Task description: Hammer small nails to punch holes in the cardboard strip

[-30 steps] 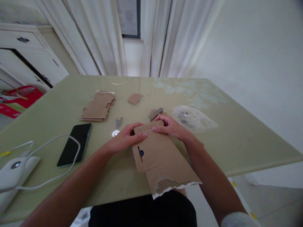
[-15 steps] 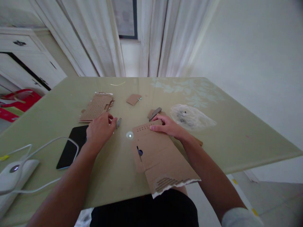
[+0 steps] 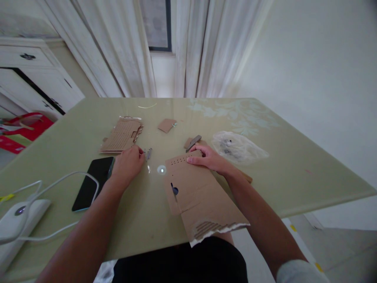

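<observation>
- Since a second ago, your left hand [image 3: 129, 163] has moved off the cardboard sheet [image 3: 206, 196] to the screws [image 3: 149, 153].
- Table [image 3: 135, 220]: your widest open room lies between the clear plastic bag [image 3: 244, 149] and the right edge.
- Cardboard sheet: its torn end overhangs the near edge, above your lap [image 3: 182, 263]; your right hand [image 3: 209, 159] grips the far end, thumb on top.
- Clear plastic bag: beyond your right hand, small dark pieces [image 3: 230, 140] inside.
- Screws: beside your left fingers, curled nearly together; whether they hold one, I cannot tell.
</observation>
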